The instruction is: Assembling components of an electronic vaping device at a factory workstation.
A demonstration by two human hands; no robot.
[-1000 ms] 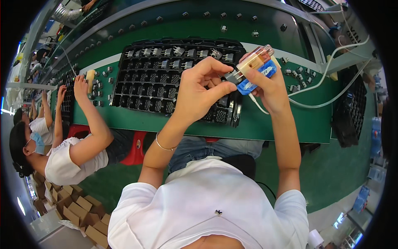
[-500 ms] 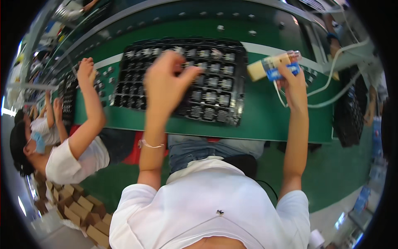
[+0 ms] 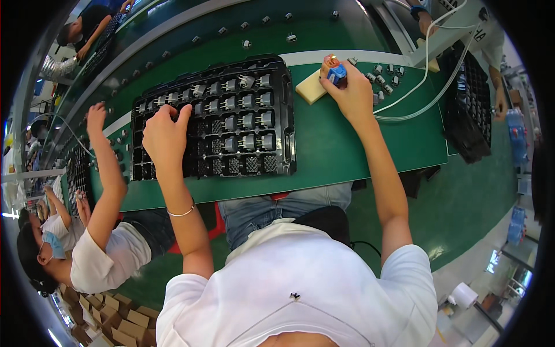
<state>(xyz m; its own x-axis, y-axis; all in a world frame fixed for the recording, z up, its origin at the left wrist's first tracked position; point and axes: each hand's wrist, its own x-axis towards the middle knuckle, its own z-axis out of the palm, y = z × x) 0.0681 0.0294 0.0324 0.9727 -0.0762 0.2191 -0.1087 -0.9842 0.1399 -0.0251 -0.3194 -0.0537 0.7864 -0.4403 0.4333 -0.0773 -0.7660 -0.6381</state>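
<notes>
My left hand hovers over the left half of a black compartment tray, fingers curled and thumb apart from them. Nothing shows between them. Grey components with metal pins sit in many of the tray's pockets, mostly at its right and along its far rows. To the right of the tray, my right hand is closed around a small blue-and-orange object with a brass-coloured tip; its exact kind is unclear. Beside that hand is a cream block, partly hidden.
Loose components lie right of my right hand, near pale tubing. More components are spaced along the green strip beyond the tray. A co-worker sits at my left. Stacked black trays stand at the right.
My view has shifted, with the tray now further left in it. My left hand has moved from the tray's middle to its left half. My right hand still grips the blue-and-orange object.
</notes>
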